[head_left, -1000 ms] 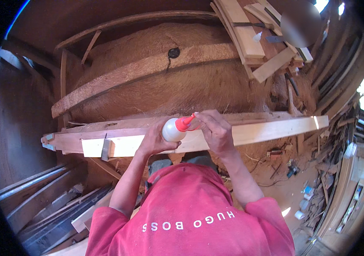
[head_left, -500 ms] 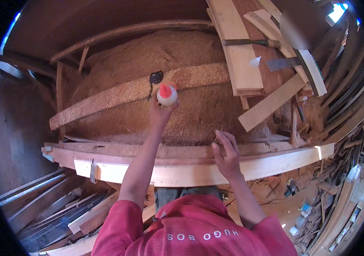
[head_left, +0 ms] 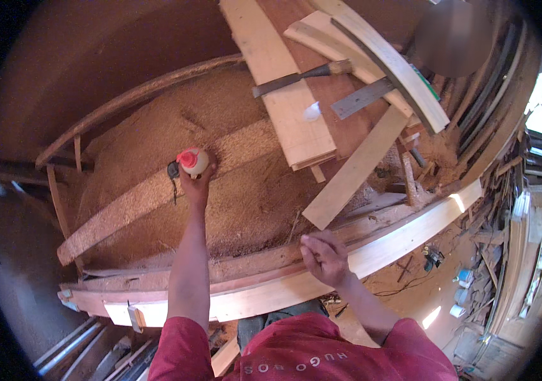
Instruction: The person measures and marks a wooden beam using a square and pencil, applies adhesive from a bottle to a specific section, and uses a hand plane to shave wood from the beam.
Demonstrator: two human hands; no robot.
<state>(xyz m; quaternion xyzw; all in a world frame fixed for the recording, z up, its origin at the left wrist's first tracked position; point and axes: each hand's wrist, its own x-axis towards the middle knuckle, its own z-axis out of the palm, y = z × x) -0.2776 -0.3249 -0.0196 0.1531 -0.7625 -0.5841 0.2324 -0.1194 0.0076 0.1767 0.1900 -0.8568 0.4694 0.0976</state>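
STEP: you seem to be setting down the bottle (head_left: pixel 196 164) | LEFT HAND (head_left: pixel 196 187): your grip is wrapping around it at the curved board (head_left: pixel 245 145), contact unclear | RIGHT HAND (head_left: pixel 327 258): hanging with fingers curled, you cannot tell whether empty | NEXT: probably calling for steadying the bottle before releasing

- Count two hands: one left hand (head_left: pixel 195 190), one right hand (head_left: pixel 327 260).
- Count one bottle (head_left: pixel 198 166), with one red cap (head_left: pixel 187 158).
- Count one chisel (head_left: pixel 303 76).
- Count one steel blade (head_left: pixel 361 99).
- Count one black gadget (head_left: pixel 172 169).
- Count one white scrap (head_left: pixel 311 112).
- Count one red shirt (head_left: pixel 303 343).
- Count three tubs (head_left: pixel 456 310) on the floor.
- Leave planks (head_left: pixel 496 105) at the right uncounted: too overlapped to tell.
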